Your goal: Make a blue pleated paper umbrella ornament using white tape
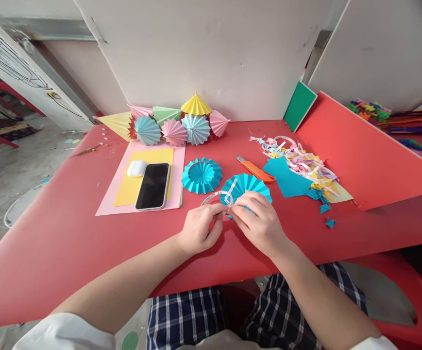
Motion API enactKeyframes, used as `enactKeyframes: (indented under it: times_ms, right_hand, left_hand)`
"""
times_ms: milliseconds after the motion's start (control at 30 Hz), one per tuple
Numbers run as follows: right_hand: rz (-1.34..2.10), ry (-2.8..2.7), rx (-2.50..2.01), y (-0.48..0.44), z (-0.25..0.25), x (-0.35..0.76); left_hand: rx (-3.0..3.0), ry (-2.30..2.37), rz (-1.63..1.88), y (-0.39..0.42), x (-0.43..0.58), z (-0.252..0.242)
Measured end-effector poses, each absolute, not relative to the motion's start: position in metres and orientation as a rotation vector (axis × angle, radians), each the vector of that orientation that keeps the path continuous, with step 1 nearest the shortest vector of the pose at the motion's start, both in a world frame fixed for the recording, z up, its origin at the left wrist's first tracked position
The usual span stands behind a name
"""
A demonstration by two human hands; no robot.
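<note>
My left hand [199,227] is closed in a pinch on a clear roll of tape [217,198] at the near middle of the red table [68,233]. My right hand [257,220] is closed too, fingers pressed on the near edge of a pleated blue paper fan [245,186], touching the tape where it meets the fan. A strip of white tape lies across the fan's left side. A second, finished blue paper rosette [201,175] lies just behind and left of my hands.
A black phone [153,186] and white earbud case [136,168] rest on yellow and pink paper sheets [123,194] at left. Several pastel paper fans [174,127] line the back wall. An orange cutter [256,170], blue paper [287,180] and paper scraps [305,163] lie at right.
</note>
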State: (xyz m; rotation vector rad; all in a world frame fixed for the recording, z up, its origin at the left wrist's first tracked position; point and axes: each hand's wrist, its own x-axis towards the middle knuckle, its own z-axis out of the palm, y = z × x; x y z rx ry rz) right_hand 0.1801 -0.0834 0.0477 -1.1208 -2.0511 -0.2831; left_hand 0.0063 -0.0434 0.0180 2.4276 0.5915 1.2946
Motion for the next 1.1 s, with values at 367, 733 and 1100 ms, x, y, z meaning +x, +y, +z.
enactKeyframes:
  times_ms: [367, 733, 1100]
  right_hand:
    - [-0.362, -2.054, -1.108, -0.085, 0.047, 0.174]
    - [-0.436, -1.974, -1.031, -0.087, 0.044, 0.170]
    - [-0.381, -1.955, -1.099, -0.086, 0.050, 0.186]
  left_hand:
    - [2.414, 0.756, 1.440, -0.045, 0.011, 0.019]
    - [1.988, 0.717, 1.349, -0.055, 0.013, 0.028]
    - [1.860, 0.696, 1.383, -0.056, 0.013, 0.025]
